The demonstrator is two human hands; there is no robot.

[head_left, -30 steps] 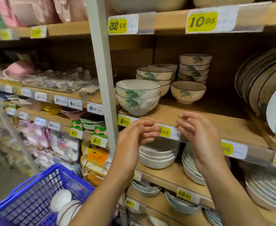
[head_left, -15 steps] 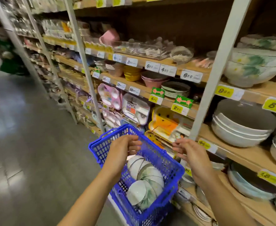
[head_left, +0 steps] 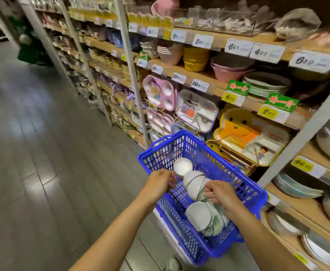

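Bowls (head_left: 196, 184), round, glossy white ceramic, lie stacked on their sides in a blue latticed plastic basket (head_left: 244, 184). We note a grey plank floor (head_left: 43, 153) and wooden shelves (head_left: 218, 89) of crockery alongside. Our right hand (head_left: 221, 193) pinches a bowl rim. Our left hand (head_left: 159, 182) curls against a small bowl (head_left: 182, 166); we cannot tell whether it grips.

Both hands are over the basket (head_left: 244, 184). The small bowl (head_left: 182, 165) lies in the basket, just past the fingers (head_left: 170, 180) of the left hand (head_left: 158, 182). The fingers (head_left: 209, 187) of the right hand (head_left: 220, 192) touch a row of bowls (head_left: 194, 183) in the middle of the basket. More bowls (head_left: 201, 218) lie under those fingers, nearer the person. The shelves (head_left: 306, 206) stand right of the right fingers. The floor (head_left: 53, 153) lies left of the left fingers.
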